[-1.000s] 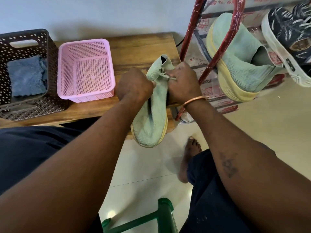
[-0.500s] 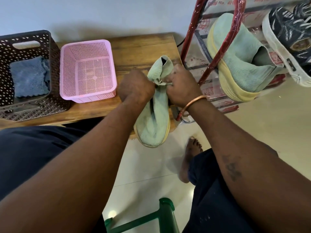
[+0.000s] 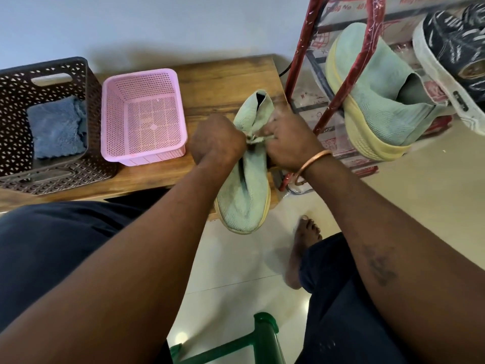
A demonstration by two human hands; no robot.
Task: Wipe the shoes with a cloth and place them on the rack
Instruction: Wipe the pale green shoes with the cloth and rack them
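Up and to the right of the shoe (image 3: 244, 190) I grip in my left hand (image 3: 217, 143) and right hand (image 3: 291, 145), behind the red rack (image 3: 299, 56), stands a box (image 3: 349, 17). Red print near its top reads "No" and then "40". The letters around them are too blurred for me to read. Lower on the box, right of my grip, are more red marks, too small to read.

Gripped at the laces, toe down over the table (image 3: 223, 82) edge: pale green knit shoe (image 3: 244, 198). On the red rack (image 3: 304, 48), tilted: matching shoe (image 3: 372, 101) beside dark shoe (image 3: 451, 48). Folded in a basket (image 3: 15, 101): blue cloth (image 3: 56, 127).
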